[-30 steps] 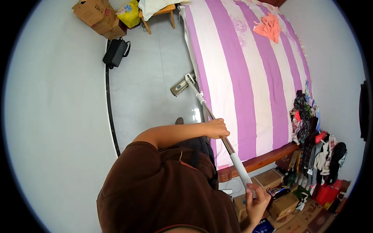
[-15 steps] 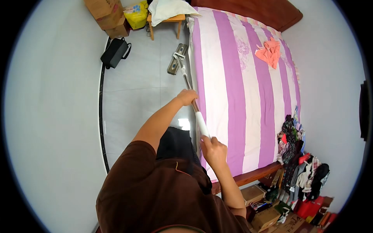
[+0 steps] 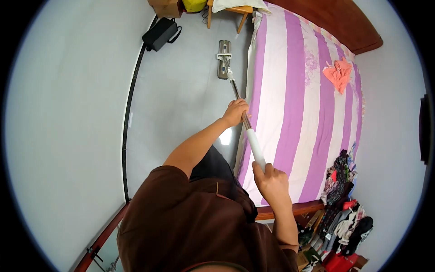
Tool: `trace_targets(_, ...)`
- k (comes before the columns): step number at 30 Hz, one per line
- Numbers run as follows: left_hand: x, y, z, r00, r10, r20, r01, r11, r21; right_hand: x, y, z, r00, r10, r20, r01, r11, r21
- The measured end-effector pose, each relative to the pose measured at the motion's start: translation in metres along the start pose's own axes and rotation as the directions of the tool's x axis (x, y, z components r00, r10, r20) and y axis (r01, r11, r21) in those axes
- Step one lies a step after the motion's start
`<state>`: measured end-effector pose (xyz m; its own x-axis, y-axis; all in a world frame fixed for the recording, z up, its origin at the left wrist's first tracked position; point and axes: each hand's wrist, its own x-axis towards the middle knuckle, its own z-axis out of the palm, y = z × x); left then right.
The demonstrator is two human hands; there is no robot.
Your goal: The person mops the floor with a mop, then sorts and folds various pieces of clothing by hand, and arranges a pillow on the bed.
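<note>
A flat mop has its rectangular head [image 3: 224,60] on the grey tiled floor, lengthwise, a little left of the bed. Its metal pole slants down to a white grip [image 3: 256,147]. My left hand [image 3: 235,112] is wrapped round the metal part of the pole, at the bed's left edge. Lower down, my right hand [image 3: 271,181] is closed on the end of the white grip, over the striped bedspread [image 3: 290,81].
A black bag [image 3: 161,34] lies by the left wall. Boxes [image 3: 166,9], a yellow bag [image 3: 194,4] and a wooden stool [image 3: 231,9] stand at the top. A pink garment [image 3: 339,75] lies on the bed; clothes [image 3: 346,226] are heaped at the lower right.
The mop head has moved away from the bedside and turned until it points straight ahead. My right hand has closed round the grip, after being partly open one second ago. The view has shifted.
</note>
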<state>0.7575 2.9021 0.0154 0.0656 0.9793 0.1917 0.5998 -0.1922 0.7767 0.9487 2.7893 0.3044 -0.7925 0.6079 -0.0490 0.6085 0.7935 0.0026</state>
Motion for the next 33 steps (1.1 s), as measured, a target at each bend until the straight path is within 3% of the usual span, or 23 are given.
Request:
trace_targets(4, -0.059, 0.055, -0.006, 0.987, 0.048, -0.155, -0.061, 0.995, -0.074, -0.052, -0.015, -0.043, 0.996, -0.025, 0.082, 0.019, 0.997, 0.073)
trace_targets(8, -0.126, 0.109, -0.004, 0.972, 0.015, -0.234, -0.019, 1.0, -0.015, -0.105, -0.026, -0.081, 0.99, -0.099, 0.096, 0.085, 0.986, 0.141)
trace_targets(17, -0.275, 0.208, 0.004, 0.959, -0.116, -0.259, 0.132, 0.99, 0.047, -0.21, -0.039, -0.109, 0.985, -0.162, 0.066, 0.127, 0.921, 0.369)
trace_targets(20, -0.32, 0.217, 0.001, 0.972, -0.148, -0.183, 0.165, 0.983, 0.081, -0.228, -0.047, -0.103, 0.978, -0.19, 0.091, 0.132, 0.889, 0.439)
trace_targets(21, -0.331, 0.212, 0.003, 0.97, -0.078, -0.229, 0.103, 0.99, 0.099, -0.231, -0.05, -0.099, 0.974, -0.201, 0.1, 0.134, 0.877, 0.462)
trace_targets(24, -0.347, 0.184, 0.007, 0.994, -0.095, -0.059, 0.097, 0.995, 0.018, -0.239, -0.053, -0.074, 0.989, -0.126, 0.077, 0.068, 0.854, 0.517)
trace_targets(25, -0.343, 0.181, 0.006, 0.999, -0.041, -0.012, 0.042, 0.999, 0.034, -0.243, -0.059, -0.072, 0.994, -0.013, 0.106, -0.042, 0.863, 0.504)
trace_targets(28, -0.318, 0.173, 0.015, 0.995, 0.096, 0.03, -0.098, 0.992, 0.078, -0.253, -0.066, -0.068, 0.986, 0.16, 0.045, -0.166, 0.95, 0.264)
trace_targets(29, -0.307, 0.179, 0.015, 0.993, 0.052, 0.102, -0.061, 0.995, 0.078, -0.252, -0.065, -0.072, 0.977, 0.211, 0.035, -0.213, 0.948, 0.236)
trace_targets(33, -0.273, 0.196, 0.032, 0.983, 0.14, 0.12, -0.139, 0.99, -0.014, -0.262, -0.044, -0.094, 0.96, 0.278, 0.009, -0.274, 0.938, 0.214)
